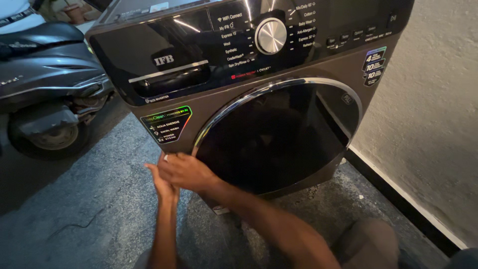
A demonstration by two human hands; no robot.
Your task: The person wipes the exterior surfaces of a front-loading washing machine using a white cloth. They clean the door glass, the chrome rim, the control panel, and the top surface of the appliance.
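A dark brown front-loading washing machine stands in front of me, tilted in the view. Its round dark glass door has a chrome rim and looks closed. My left hand reaches up from below with flat, straight fingers, just left of the door's lower left edge. Coming in from the lower right, my right hand lies across the left hand, close against the machine's front. Whether its fingers hook the door's edge is hidden. A silver dial and a detergent drawer sit on the glossy black control panel.
A grey scooter is parked at the left, its wheel on the grey concrete floor. A rough white wall with a black skirting strip runs along the right. My knee shows at the bottom right.
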